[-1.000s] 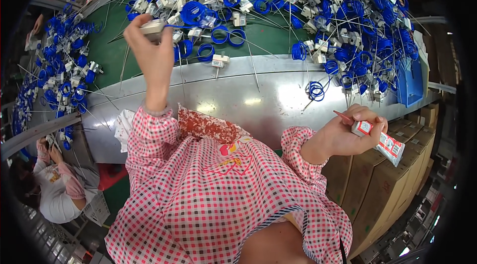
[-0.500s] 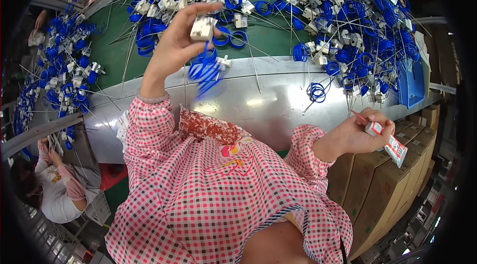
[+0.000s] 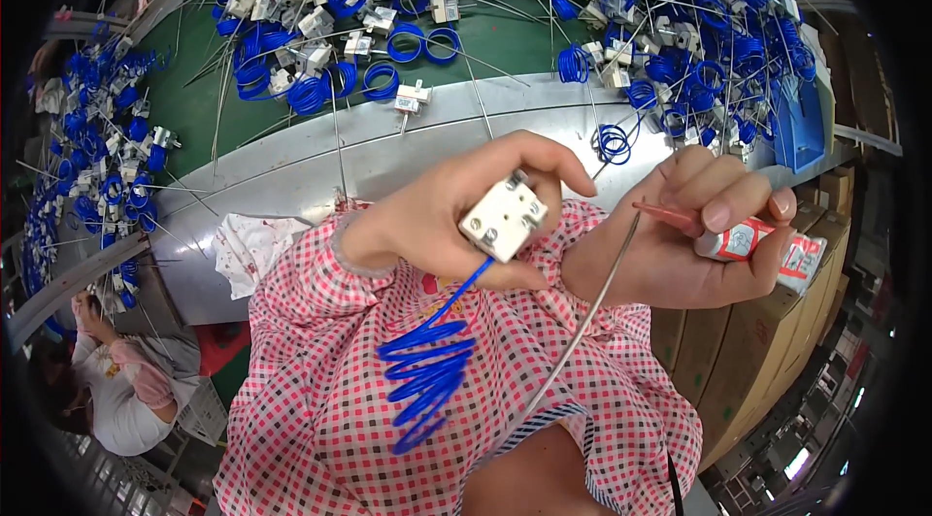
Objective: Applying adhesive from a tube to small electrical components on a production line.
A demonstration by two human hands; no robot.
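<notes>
- Fingers (image 3: 544,162) of the left hand (image 3: 442,220) pinch one small white square metal block (image 3: 503,217) at frame centre; its blue coiled tube (image 3: 427,375) dangles below.
- Right hand (image 3: 680,239) fingers grip one red-and-white squeeze tube (image 3: 767,242), centre right.
- Bench (image 3: 320,162) steel edge bare; dozens of blue coils (image 3: 320,11) crowd above.

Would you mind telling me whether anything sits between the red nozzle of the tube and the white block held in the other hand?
Nothing visible does. The left hand holds the white block up, and the tube's red nozzle in the right hand points toward it across open air. The thin metal rod hangs below that gap.
</notes>
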